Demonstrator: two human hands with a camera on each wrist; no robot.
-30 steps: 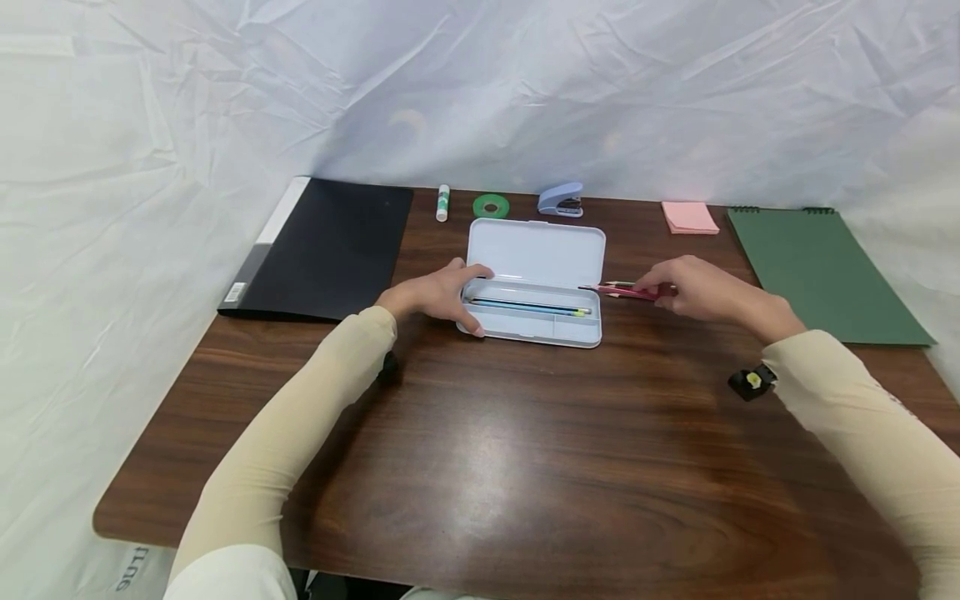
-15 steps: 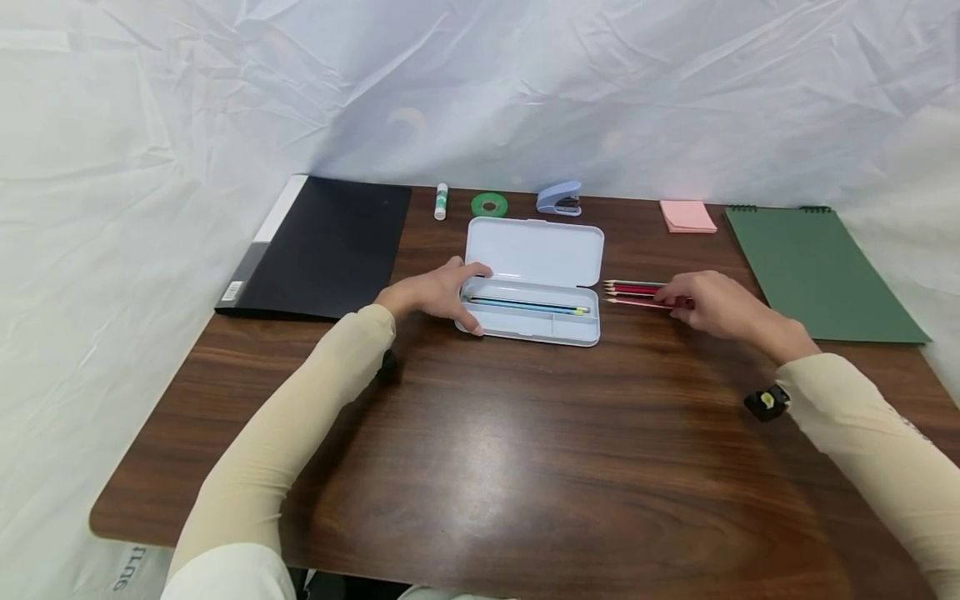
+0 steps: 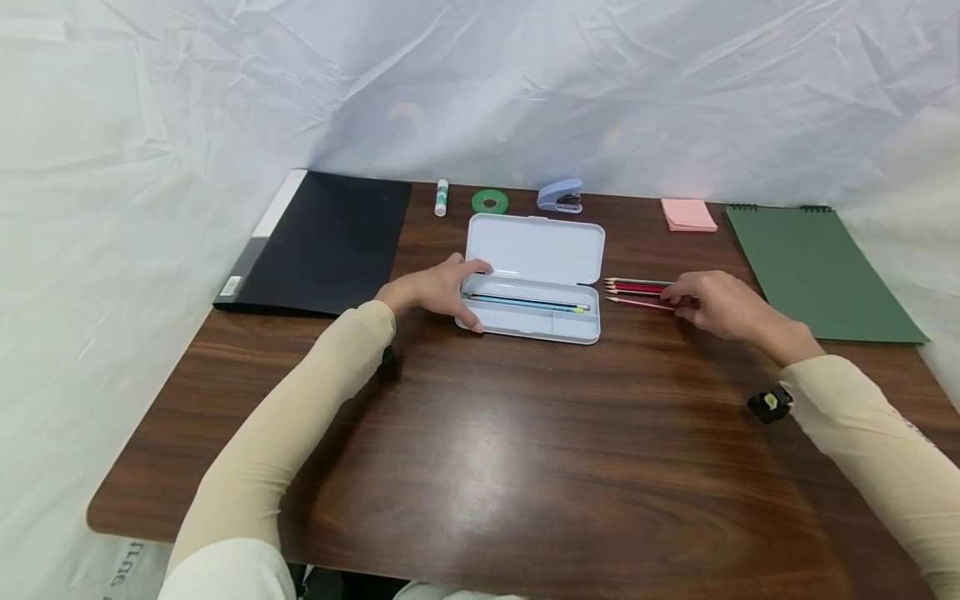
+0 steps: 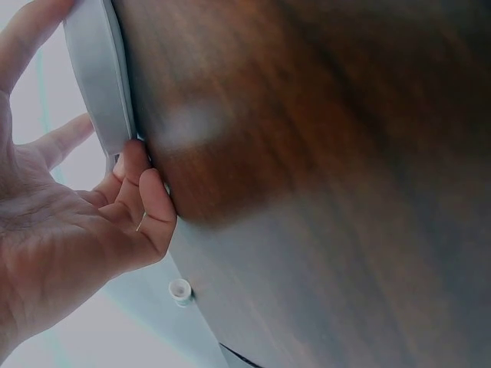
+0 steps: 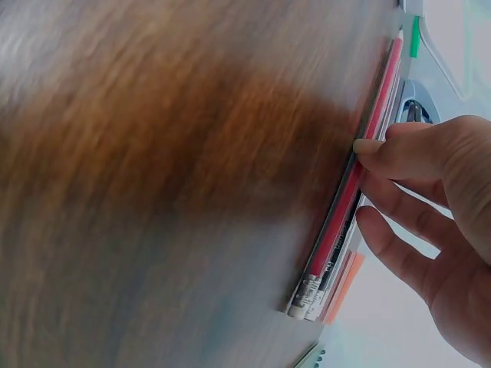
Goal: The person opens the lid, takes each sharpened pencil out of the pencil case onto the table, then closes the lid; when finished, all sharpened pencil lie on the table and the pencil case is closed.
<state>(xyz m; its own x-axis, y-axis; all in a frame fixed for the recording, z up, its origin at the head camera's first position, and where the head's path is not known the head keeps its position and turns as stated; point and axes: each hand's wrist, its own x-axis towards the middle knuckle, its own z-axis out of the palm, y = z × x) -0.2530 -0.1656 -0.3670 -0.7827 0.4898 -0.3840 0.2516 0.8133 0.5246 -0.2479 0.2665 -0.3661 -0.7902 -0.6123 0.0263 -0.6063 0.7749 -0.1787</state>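
Observation:
A pale pencil case (image 3: 536, 248) lies open on the table with its lid folded back. Inside it, a dark pencil and a light blue pencil (image 3: 525, 303) lie lengthwise. My left hand (image 3: 441, 289) grips the case's left end, thumb at the front edge and fingers toward the hinge; the left wrist view shows the fingers curled against its side. To the case's right lies a row of several pencils (image 3: 630, 288), tips pointing left. My right hand (image 3: 712, 305) pinches the red pencil (image 5: 337, 218) between thumb and fingers, at the near side of that row.
Behind the case stand a glue stick (image 3: 442, 198), a green tape roll (image 3: 490, 201) and a lavender stapler (image 3: 560, 196). A black folder (image 3: 330, 242) lies left. Pink sticky notes (image 3: 688, 215) and a green spiral notebook (image 3: 825, 275) lie on the right.
My right hand has drawn back right and nearer me, bringing the red pencil from the case's right edge to beside the other pencils. My left hand keeps its hold on the case.

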